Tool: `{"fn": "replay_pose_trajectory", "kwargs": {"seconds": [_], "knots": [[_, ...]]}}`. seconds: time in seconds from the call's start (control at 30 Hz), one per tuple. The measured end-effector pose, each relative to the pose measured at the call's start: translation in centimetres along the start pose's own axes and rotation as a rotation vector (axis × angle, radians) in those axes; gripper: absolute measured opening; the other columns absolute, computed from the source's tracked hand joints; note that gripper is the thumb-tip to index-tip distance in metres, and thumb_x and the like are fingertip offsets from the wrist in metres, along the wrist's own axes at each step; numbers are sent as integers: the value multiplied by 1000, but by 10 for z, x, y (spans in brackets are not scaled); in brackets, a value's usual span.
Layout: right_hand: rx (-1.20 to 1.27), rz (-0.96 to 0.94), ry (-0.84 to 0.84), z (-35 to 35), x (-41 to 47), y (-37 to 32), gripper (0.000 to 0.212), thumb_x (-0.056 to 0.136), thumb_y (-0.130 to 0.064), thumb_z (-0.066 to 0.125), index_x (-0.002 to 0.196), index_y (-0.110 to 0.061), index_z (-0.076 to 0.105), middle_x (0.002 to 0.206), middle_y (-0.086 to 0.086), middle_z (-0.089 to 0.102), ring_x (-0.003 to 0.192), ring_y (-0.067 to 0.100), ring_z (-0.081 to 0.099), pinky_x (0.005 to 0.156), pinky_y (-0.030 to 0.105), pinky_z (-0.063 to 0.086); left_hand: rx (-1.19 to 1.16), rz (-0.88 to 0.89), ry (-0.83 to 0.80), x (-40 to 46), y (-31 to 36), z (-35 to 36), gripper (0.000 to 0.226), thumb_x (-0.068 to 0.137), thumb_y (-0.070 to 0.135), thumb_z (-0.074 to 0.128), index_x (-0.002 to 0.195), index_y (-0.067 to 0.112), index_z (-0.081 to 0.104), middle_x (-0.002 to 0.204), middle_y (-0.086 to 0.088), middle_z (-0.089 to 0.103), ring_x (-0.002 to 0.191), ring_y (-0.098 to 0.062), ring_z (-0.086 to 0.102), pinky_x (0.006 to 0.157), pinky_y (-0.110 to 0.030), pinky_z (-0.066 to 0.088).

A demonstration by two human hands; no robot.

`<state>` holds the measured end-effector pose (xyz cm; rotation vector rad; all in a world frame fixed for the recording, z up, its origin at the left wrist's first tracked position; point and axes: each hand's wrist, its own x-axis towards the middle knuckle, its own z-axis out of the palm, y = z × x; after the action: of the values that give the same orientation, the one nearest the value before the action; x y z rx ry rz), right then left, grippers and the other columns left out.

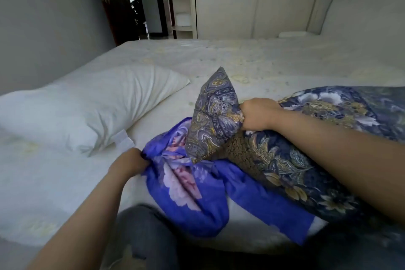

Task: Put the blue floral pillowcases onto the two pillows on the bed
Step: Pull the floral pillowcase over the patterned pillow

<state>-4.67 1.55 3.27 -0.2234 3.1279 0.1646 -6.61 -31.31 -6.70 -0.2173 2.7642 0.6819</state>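
On the bed (65, 182), left hand (129, 163) fingers clench the bright blue pillowcase (188, 193); right hand (258, 114) grips the patterned pillow (214, 114).

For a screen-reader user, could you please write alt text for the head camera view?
A person's left hand grips a bright blue floral pillowcase on a bed, while the right hand clutches a dark patterned pillow. A bare white pillow lies to the left.
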Motion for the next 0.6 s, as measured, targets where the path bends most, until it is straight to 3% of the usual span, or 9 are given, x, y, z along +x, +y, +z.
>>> {"fn": "replay_pose_trajectory", "kwargs": {"seconds": [0.07, 0.13, 0.2, 0.27, 0.3, 0.33, 0.37, 0.43, 0.6], "knots": [[7, 35, 9, 2, 3, 3, 29, 79, -42, 62, 80, -13, 58, 72, 4, 57, 65, 23, 54, 56, 26, 42, -587, -77, 11, 5, 18, -17, 30, 90, 7, 43, 60, 11, 45, 42, -4, 48, 32, -12, 35, 35, -11, 22], [12, 72, 16, 5, 4, 7, 24, 79, -37, 61, 75, -16, 52, 67, 1, 52, 62, 20, 50, 54, 25, 39, -972, -103, 138, 25, 34, -52, 32, 95, 4, 33, 65, 12, 42, 29, 1, 40, 20, -6, 29, 28, -8, 20], [41, 108, 37, 7, 6, 12, 27, 78, -39, 63, 71, -17, 49, 67, 1, 53, 63, 20, 52, 54, 25, 39, -1184, -37, 335, 46, 50, -93, 28, 96, 2, 35, 71, 10, 45, 40, -6, 53, 25, -6, 45, 27, -15, 35], [89, 132, 51, 8, 8, 18, 32, 79, -43, 64, 67, -19, 46, 67, 2, 53, 63, 21, 52, 54, 25, 37, -1206, 105, 452, 62, 68, -124, 10, 89, 5, 52, 79, 4, 53, 60, -13, 53, 46, -18, 58, 33, -18, 41], [111, 139, 53, 8, 9, 19, 35, 79, -46, 64, 66, -20, 44, 66, 2, 52, 64, 22, 52, 55, 25, 37, -1114, 185, 435, 70, 77, -130, 13, 84, 12, 61, 93, 4, 56, 70, -15, 53, 64, -22, 58, 38, -19, 44], [132, 146, 55, 9, 11, 21, 38, 78, -51, 64, 67, -20, 45, 67, 0, 51, 66, 23, 53, 57, 26, 38, -954, 224, 351, 75, 86, -129, 44, 81, 19, 68, 119, 8, 51, 86, -18, 57, 83, -25, 56, 51, -24, 51], [147, 154, 58, 10, 12, 22, 41, 76, -57, 64, 72, -19, 48, 69, -1, 52, 69, 24, 54, 60, 27, 40, -742, 213, 303, 78, 93, -122, 77, 81, 23, 71, 144, 14, 27, 112, -20, 55, 102, -27, 53, 71, -32, 53], [170, 173, 70, 14, 15, 24, 54, 70, -69, 63, 89, -20, 54, 80, -1, 55, 78, 25, 57, 66, 30, 46, -350, 300, 281, 73, 106, -92, 101, 86, 30, 68, 150, 14, -9, 148, -19, 31, 131, -30, 38, 102, -31, 35], [327, 193, 83, 20, 19, 31, 63, 70, -64, 67, 118, -23, 56, 101, 5, 63, 86, 24, 55, 71, 30, 42, 474, 436, -274, 49, 107, -12, 75, 75, 62, 64, 133, 19, 44, 129, -8, 56, 116, -25, 55, 97, -32, 43]]}}
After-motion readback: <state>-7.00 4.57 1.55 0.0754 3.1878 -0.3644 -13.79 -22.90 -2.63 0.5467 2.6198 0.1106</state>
